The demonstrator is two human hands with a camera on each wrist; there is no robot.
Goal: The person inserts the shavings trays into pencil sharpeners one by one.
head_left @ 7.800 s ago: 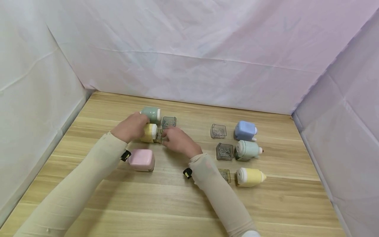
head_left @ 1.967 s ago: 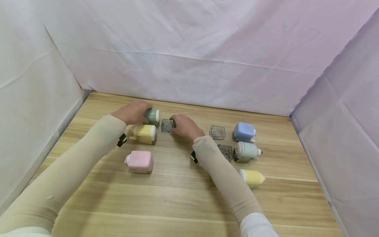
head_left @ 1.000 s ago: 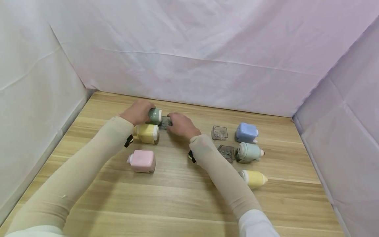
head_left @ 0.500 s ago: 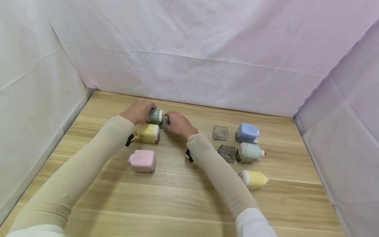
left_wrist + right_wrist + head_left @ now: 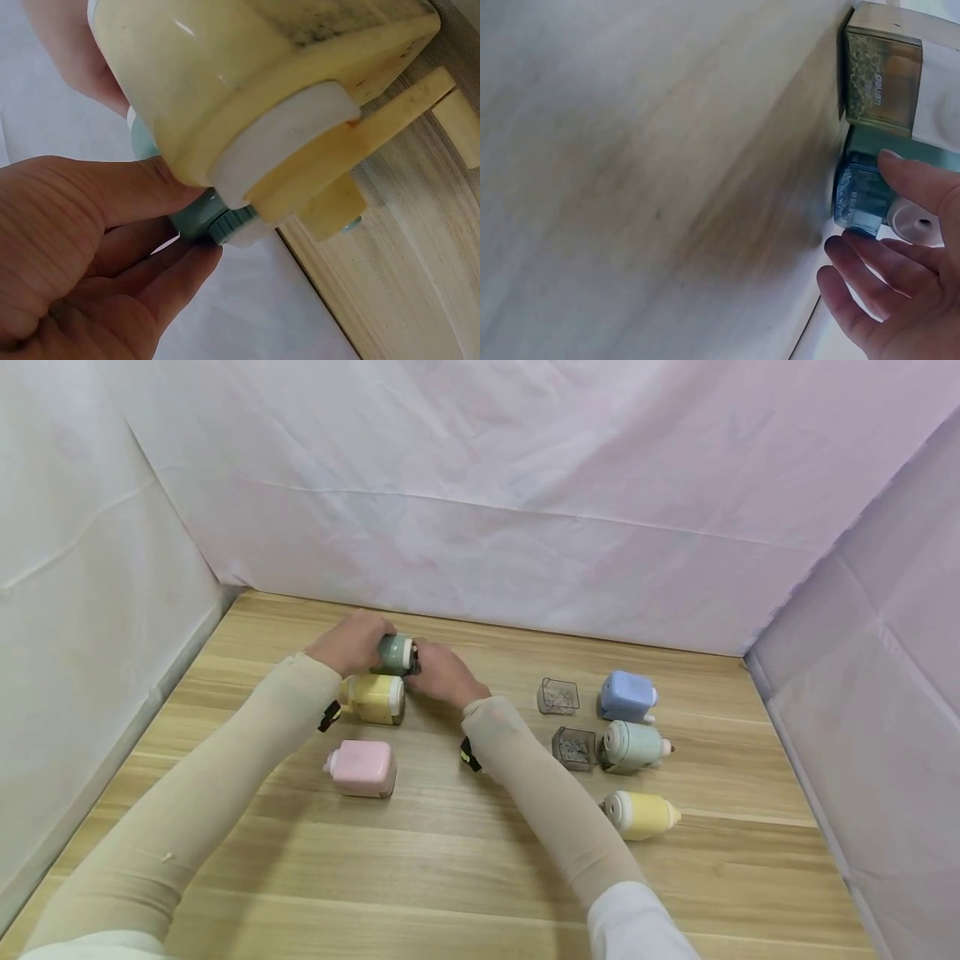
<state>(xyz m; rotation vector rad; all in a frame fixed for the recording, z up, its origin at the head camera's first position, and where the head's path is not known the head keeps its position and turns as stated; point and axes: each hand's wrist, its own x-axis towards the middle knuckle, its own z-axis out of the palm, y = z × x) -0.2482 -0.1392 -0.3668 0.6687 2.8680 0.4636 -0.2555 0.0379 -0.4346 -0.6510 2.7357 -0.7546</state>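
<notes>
Two hands: my left hand (image 5: 351, 642) grips the green sharpener (image 5: 392, 656) from its rear; my right hand (image 5: 442, 672) pinches its tray (image 5: 855, 196) between thumb and fingers.
Left fingertips: close by the ridged knob (image 5: 232, 223), my thumb opposite them.
Tray: at the front of the green sharpener, below the holed face; whether it sits fully home I cannot tell. Thin, stiff, clear plastic, I'd judge, light and liable to crack; best pinched by opposite walls, kept level, since shavings show inside and would spill.
Green sharpener: on the table (image 5: 450, 860), far left, just behind the yellow sharpener (image 5: 375, 699). It looks hard, smooth and a little slippery, with some weight; I'd hold the broad body and put no strain on the knob.
Nearer me: the pink sharpener (image 5: 362, 768), well clear of my fingers.
Across to my right: the blue sharpener (image 5: 627, 696), mint sharpener (image 5: 633, 746) and lemon sharpener (image 5: 647, 814), with a back tray (image 5: 558, 697) and a front tray (image 5: 574, 750) beside them, both holding shavings.
</notes>
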